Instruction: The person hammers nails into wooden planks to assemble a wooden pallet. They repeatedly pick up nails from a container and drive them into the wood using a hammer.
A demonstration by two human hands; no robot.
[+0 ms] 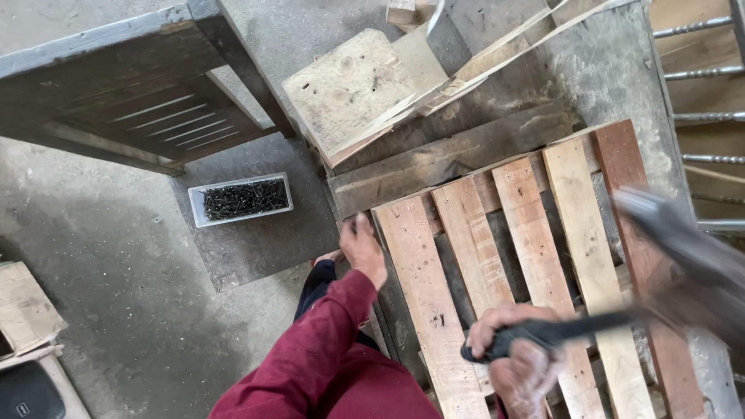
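My right hand (pixel 514 353) grips the black handle of a hammer (pixel 660 264), whose head is a grey blur over the right side of a wooden pallet (pixel 543 256). My left hand (pixel 362 247), in a dark red sleeve, rests on the pallet's upper left corner, fingers curled at the edge of the leftmost slat (pixel 423 295). Whether it pinches a nail there is too small to tell. The pallet has several pale and reddish slats running away from me.
A white tray of black nails (pixel 242 199) sits on a dark board left of the pallet. A dark wooden frame (pixel 132 85) stands at upper left. Scrap boards and thin strips (pixel 403 85) pile up behind the pallet. Ribbed steel bars (pixel 698 74) lie at the right edge.
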